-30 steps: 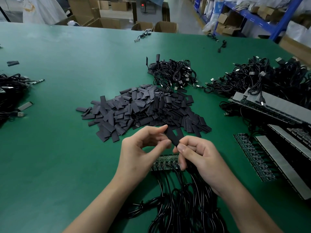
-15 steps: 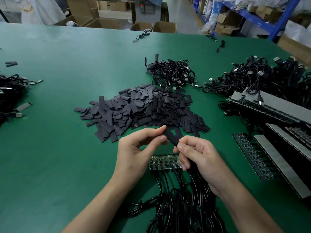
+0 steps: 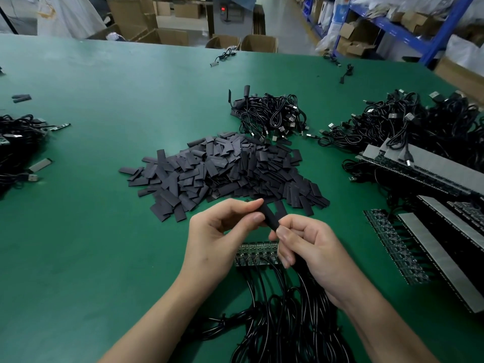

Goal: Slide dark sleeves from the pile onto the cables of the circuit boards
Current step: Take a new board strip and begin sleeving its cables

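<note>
A dark sleeve is held just above the table, near the front of the sleeve pile. My left hand pinches its upper end between thumb and forefinger. My right hand pinches its lower end and grips something dark below it, which I cannot make out. Under both hands lies a strip of small circuit boards, and their black cables run toward me in a tangle.
More circuit board strips with grey backing lie at the right. Heaps of black USB cables sit at the back centre, back right and far left. Cardboard boxes and blue shelving stand beyond the green table.
Both hands have stayed nearly in place with the sleeve between them. The camera view has shifted slightly.
</note>
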`<action>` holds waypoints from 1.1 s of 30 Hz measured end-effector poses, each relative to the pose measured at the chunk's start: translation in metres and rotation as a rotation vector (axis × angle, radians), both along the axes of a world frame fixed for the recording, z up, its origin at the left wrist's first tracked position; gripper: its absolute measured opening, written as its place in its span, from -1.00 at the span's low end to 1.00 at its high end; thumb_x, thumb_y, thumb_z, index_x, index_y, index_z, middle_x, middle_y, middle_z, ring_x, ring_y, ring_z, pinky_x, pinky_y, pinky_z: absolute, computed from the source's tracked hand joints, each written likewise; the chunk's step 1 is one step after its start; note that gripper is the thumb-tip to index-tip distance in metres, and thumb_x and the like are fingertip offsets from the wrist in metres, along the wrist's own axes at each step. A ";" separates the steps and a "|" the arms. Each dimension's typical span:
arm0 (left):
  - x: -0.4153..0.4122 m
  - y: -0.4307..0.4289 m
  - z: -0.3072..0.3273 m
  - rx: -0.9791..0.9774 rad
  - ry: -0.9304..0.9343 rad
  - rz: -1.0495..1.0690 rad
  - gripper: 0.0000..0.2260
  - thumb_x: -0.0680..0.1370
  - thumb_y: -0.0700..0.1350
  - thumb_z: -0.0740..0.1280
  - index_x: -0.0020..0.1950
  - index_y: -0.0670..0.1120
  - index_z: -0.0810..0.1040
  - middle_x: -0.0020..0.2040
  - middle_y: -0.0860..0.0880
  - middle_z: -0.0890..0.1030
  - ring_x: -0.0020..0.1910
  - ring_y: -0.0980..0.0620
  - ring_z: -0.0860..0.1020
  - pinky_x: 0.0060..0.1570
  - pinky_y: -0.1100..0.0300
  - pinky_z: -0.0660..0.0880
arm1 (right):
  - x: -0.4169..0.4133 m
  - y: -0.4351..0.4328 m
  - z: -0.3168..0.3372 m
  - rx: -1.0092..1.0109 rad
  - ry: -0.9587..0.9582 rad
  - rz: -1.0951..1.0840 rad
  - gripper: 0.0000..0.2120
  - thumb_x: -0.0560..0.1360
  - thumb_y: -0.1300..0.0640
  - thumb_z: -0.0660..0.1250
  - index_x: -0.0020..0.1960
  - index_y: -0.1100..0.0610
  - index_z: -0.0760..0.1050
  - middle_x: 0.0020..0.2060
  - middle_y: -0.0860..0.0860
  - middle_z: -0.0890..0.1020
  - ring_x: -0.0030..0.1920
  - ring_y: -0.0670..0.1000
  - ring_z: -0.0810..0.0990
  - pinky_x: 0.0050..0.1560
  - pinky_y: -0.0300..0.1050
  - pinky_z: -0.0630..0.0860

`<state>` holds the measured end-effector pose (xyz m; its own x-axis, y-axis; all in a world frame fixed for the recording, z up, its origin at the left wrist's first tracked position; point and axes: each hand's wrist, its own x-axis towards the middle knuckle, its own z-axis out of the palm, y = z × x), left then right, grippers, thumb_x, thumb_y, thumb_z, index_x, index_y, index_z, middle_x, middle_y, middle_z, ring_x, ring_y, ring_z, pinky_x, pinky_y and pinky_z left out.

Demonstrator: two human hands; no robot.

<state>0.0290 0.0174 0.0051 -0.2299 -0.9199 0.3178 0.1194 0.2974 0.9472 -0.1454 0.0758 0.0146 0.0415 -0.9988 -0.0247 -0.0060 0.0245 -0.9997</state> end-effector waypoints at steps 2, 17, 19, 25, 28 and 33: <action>-0.001 0.000 0.001 0.055 0.041 -0.038 -0.84 0.50 -0.14 0.50 0.06 0.04 0.74 -0.08 -0.04 0.74 -0.11 0.03 0.71 -0.05 0.24 0.61 | 0.001 0.000 -0.001 -0.002 0.002 0.003 -0.80 0.61 0.05 0.30 -0.13 -0.03 0.65 -0.47 -0.03 0.50 -0.38 -0.05 0.48 -0.17 -0.26 0.51; -0.001 -0.001 -0.001 -0.050 -0.081 -0.018 -0.75 0.49 -0.13 0.54 0.11 0.13 0.68 -0.10 0.02 0.71 -0.10 0.04 0.71 0.00 0.26 0.60 | 0.001 0.000 -0.002 0.004 0.033 -0.001 -0.80 0.61 0.02 0.30 -0.15 -0.11 0.63 -0.45 -0.02 0.54 -0.35 -0.05 0.52 -0.10 -0.25 0.52; -0.002 0.000 -0.001 -0.075 -0.083 0.009 -0.74 0.48 -0.15 0.54 0.10 0.13 0.67 -0.11 0.05 0.71 -0.10 0.06 0.70 -0.02 0.28 0.59 | 0.002 -0.001 -0.002 -0.004 0.028 -0.004 -0.80 0.61 0.03 0.30 -0.15 -0.11 0.63 -0.45 -0.02 0.55 -0.35 -0.04 0.53 -0.10 -0.25 0.52; -0.002 0.002 0.001 -0.033 -0.010 0.011 -0.79 0.48 -0.07 0.52 0.08 0.14 0.66 -0.13 -0.04 0.73 -0.11 -0.01 0.72 -0.03 0.23 0.60 | 0.004 -0.002 -0.001 -0.024 0.027 0.001 -0.79 0.61 0.01 0.29 -0.15 -0.13 0.62 -0.45 0.01 0.57 -0.31 -0.03 0.56 0.01 -0.14 0.56; -0.002 0.001 0.001 0.002 0.007 -0.012 -0.79 0.48 -0.09 0.53 0.07 0.15 0.68 -0.11 -0.07 0.73 -0.10 -0.02 0.72 -0.02 0.23 0.60 | 0.004 -0.002 -0.002 -0.032 0.037 0.005 -0.77 0.61 0.01 0.29 -0.18 -0.18 0.62 -0.45 0.00 0.57 -0.30 -0.03 0.57 0.12 -0.11 0.56; -0.002 -0.001 0.002 0.044 0.025 -0.058 -0.82 0.47 -0.01 0.53 0.05 0.15 0.69 -0.08 -0.07 0.72 -0.08 0.00 0.71 -0.05 0.26 0.59 | 0.000 -0.002 -0.005 -0.041 0.044 0.018 -0.78 0.61 0.00 0.30 -0.19 -0.17 0.61 -0.45 -0.01 0.58 -0.29 -0.03 0.59 0.13 -0.19 0.56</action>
